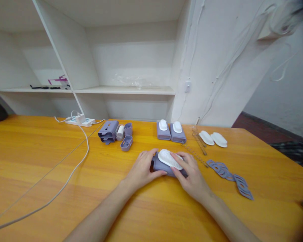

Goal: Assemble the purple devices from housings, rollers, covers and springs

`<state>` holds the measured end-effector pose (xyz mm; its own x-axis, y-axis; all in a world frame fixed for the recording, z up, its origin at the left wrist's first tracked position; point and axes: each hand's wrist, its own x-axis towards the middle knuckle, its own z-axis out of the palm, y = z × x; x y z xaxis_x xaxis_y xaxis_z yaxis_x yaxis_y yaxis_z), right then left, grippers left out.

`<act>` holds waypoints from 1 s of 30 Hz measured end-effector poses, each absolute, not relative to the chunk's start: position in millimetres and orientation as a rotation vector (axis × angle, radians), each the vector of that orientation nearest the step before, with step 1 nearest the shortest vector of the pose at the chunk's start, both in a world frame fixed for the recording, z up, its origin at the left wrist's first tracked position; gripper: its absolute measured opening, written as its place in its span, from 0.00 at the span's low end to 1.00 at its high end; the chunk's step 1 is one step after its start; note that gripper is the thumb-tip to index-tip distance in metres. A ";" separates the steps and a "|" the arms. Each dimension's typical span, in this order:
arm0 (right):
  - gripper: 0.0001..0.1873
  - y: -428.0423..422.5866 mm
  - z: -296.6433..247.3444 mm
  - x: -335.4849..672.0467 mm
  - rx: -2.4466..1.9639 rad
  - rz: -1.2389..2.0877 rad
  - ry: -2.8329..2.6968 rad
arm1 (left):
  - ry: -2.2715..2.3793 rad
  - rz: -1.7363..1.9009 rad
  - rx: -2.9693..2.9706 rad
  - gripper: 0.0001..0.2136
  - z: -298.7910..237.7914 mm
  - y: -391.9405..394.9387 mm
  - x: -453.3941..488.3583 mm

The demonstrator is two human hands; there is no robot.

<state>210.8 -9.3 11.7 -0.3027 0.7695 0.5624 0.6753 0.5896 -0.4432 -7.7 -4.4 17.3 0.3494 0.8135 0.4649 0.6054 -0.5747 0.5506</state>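
Left hand is gripping purple case at its left end, fingers parted to case's width, apparently steadying it on surface. Right hand is holding white oval piece atop case, fingers half spread across it, seemingly centring it. Slotted strips are lying to right, probably for easy reach.

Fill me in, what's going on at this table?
A person is handling a purple housing on the wooden table. The left hand grips its left end; the right hand has thumb and fingers on the white oval piece lying on top. Behind stand two purple boxes topped with white pieces. Loose springs, two white covers and slotted purple strips lie to the right; more purple parts sit back left.
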 end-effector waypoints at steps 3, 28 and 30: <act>0.23 -8.9 12.9 209.6 -1.152 0.268 -1.947 | 1.267 1.050 2.331 0.33 17.6 -5.1 -7.3; 0.20 -0.8 13.8 209.4 -1.238 0.245 -2.061 | 1.257 1.057 2.421 0.33 18.9 -4.7 -4.8; 0.19 -0.5 11.5 208.5 -1.226 0.172 -2.091 | 1.261 1.044 2.451 0.31 20.1 -4.9 -4.4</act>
<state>208.5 -0.5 11.5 -0.3103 0.8089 0.4993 0.7167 0.5441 -0.4362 -4.4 -4.9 20.1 0.3888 0.7730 0.5013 0.6365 -0.6187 0.4605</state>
